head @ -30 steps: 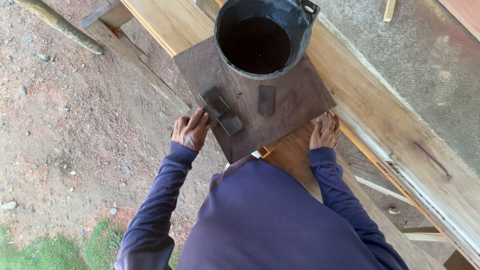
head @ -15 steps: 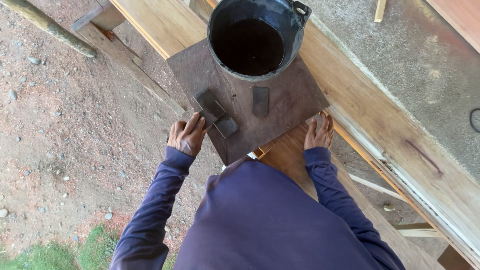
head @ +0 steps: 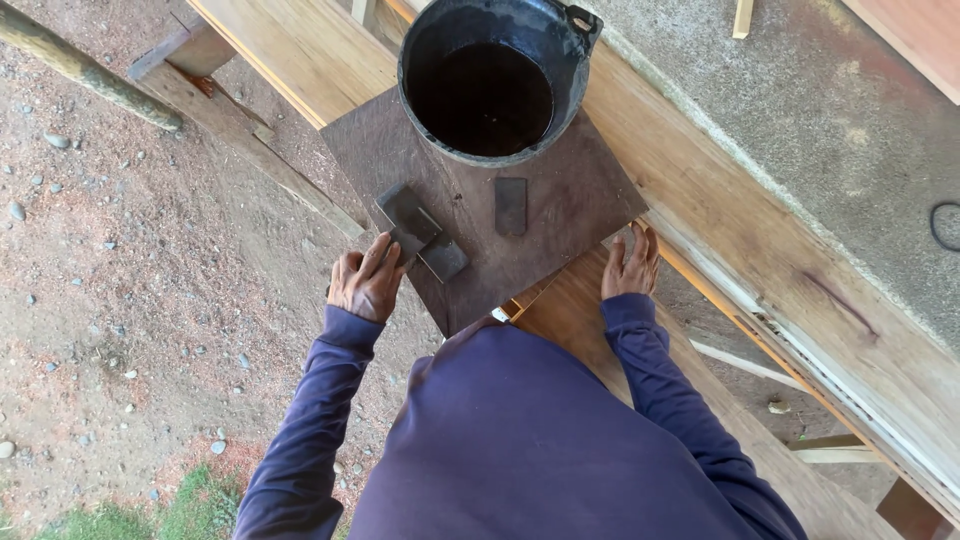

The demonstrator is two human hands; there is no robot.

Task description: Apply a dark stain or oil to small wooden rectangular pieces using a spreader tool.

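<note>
A dark square board (head: 560, 215) lies on a long wooden plank (head: 760, 250). A black bucket (head: 492, 75) of dark liquid stands on the board's far part. Two dark flat stones (head: 420, 232) lie overlapping near the board's left edge, and a third small dark slab (head: 510, 205) lies in the middle. My left hand (head: 367, 280) rests at the board's left edge, fingertips touching the overlapping stones. My right hand (head: 630, 265) lies flat on the plank at the board's near right corner. I wear dark blue long sleeves.
Bare dirt with small pebbles (head: 120, 300) spreads to the left, with grass (head: 150, 505) at the bottom left. A thin pole (head: 80, 65) and timber offcuts (head: 240, 130) lie at upper left. A concrete floor (head: 820, 110) runs along the right.
The view has shifted slightly. My left hand has slid a little along the board's edge toward the stones; my right hand stays by the board's corner.
</note>
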